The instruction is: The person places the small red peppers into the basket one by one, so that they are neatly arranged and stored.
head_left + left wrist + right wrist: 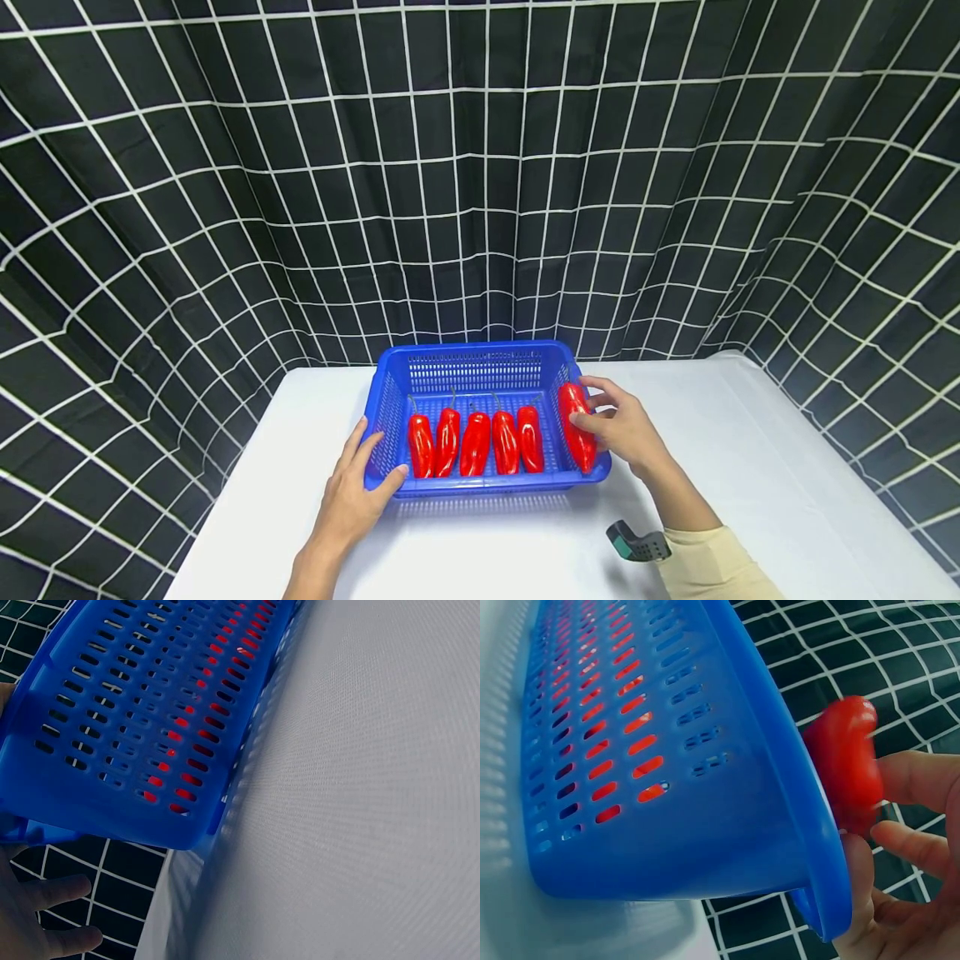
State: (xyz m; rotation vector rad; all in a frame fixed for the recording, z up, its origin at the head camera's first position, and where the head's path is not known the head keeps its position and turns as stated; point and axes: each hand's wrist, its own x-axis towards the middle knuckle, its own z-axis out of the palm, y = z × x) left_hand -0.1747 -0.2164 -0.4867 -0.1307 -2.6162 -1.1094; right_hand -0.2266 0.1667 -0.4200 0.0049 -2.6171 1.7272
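My right hand (pixel 621 421) grips a long red pepper (pixel 576 427) between thumb and fingers, above the right end of a blue plastic basket (pixel 491 482). This pepper (pixel 845 761) shows past the basket's rim in the right wrist view. Inside, several more red peppers (pixel 475 444) stand side by side in a row, thin stems toward the back. My left hand (pixel 352 492) is at the basket's left front corner, thumb at the front rim, fingers spread along the left side. In the left wrist view the left hand's fingers (pixel 64 892) are extended beside the basket.
The basket stands on a white-covered table (pixel 750 467). Behind and at both sides hangs a black curtain (pixel 480 183) with a white grid. A dark band with a green face (pixel 637 543) is near my right sleeve (pixel 712 562).
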